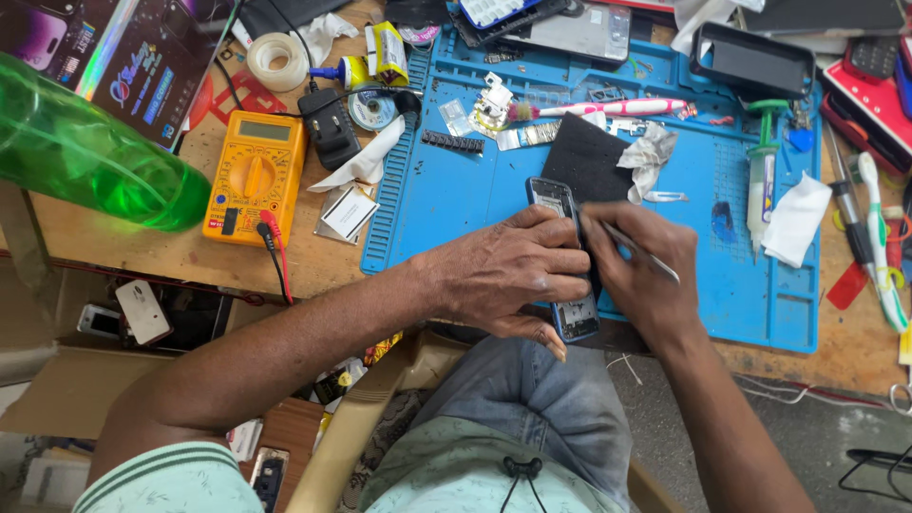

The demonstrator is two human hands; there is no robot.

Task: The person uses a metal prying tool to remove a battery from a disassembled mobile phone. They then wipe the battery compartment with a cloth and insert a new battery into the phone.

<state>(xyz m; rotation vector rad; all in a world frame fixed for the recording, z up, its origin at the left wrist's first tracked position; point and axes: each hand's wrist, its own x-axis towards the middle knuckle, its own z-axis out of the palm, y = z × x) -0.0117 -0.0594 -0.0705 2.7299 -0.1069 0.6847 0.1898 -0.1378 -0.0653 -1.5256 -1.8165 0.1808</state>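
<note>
Left hand (pixel 518 275) clamps an opened mobile phone (pixel 562 261) against the blue repair mat (pixel 456 190), while right hand (pixel 638 271), just beside it, pinches metal tweezers (pixel 644 253) at the phone's edge.

A wooden bench (pixel 313 261) carries a blue mat (pixel 475 190) and a yellow multimeter (pixel 256 176).

Far left of my blue mat (pixel 475 190) sits the yellow meter's grey screen (pixel 264 130); beyond it, a dark glossy phone box (pixel 123 57).
</note>
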